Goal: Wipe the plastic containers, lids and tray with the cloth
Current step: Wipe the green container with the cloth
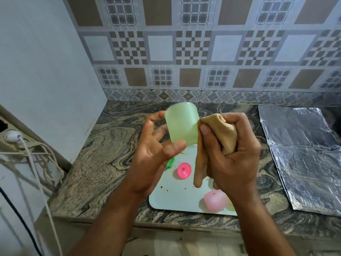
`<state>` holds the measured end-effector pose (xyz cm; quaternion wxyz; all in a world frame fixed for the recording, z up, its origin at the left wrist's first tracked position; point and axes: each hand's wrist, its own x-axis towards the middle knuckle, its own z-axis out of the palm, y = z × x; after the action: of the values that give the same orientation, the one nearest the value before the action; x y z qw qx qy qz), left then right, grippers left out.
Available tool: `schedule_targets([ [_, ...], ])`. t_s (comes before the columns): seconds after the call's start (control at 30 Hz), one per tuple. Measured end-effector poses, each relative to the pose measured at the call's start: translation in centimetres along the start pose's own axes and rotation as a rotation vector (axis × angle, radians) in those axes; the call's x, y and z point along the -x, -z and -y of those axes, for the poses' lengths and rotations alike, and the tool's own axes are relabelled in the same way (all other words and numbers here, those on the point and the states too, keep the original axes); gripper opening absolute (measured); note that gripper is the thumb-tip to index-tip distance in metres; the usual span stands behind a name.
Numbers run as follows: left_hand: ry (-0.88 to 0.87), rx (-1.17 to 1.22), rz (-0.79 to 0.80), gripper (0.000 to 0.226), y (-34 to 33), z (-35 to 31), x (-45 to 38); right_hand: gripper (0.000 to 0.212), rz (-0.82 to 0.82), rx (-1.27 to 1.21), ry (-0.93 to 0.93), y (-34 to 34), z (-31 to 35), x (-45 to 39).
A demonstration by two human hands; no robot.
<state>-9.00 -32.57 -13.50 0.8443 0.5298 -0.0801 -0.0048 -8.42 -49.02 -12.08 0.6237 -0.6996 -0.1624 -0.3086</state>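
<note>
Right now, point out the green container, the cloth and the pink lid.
green container [181,124], head view, on its side wall
cloth [226,133], head view, on the bunched part
pink lid [184,170], head view, on its centre

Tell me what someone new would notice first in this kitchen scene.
The pale green container, held up mid-frame by the left hand, with the right hand pressing a bunched tan cloth against its side. Below them, a white tray on the marbled counter holds a pink lid, a pink container and crumbs.

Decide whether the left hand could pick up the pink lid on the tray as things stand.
Probably not yet: the left hand is holding the green container. The pink lid lies uncovered on the tray just below it.
</note>
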Motion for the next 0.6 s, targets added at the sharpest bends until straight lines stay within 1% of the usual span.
schedule_targets([
  [0.07, 0.021, 0.023, -0.031, 0.082, -0.3, -0.2, -0.2, 0.015, 0.002, 0.02, 0.005, -0.1, 0.0, 0.0],
  [0.17, 0.087, 0.05, -0.086, 0.079, -1.1, -0.1, -0.6, 0.012, -0.01, -0.029, -0.013, -0.2, 0.1, 0.0],
  [0.3, 0.243, 0.265, -0.104, 0.1, -1.8, 0.4, -0.7, 0.011, -0.066, -0.16, -0.121, -0.6, -0.3, -0.5],
  [0.37, 0.296, 0.39, -0.105, 0.094, -1.9, 0.7, -0.7, 0.009, -0.064, -0.193, -0.165, -0.8, -0.7, -0.4],
  [0.47, 0.316, 0.505, -0.101, 0.08, -2.2, 1.1, -0.7, 0.007, -0.059, -0.236, -0.256, -1.2, -1.7, 0.2],
  [0.53, 0.318, 0.521, -0.116, 0.079, -2.6, 1.4, -0.6, 0.009, -0.085, -0.263, -0.318, -1.5, -2.2, 0.7],
  [0.6, 0.312, 0.527, -0.131, 0.084, -2.9, 1.6, -0.5, 0.016, -0.121, -0.273, -0.369, -1.8, -2.6, 1.1],
])
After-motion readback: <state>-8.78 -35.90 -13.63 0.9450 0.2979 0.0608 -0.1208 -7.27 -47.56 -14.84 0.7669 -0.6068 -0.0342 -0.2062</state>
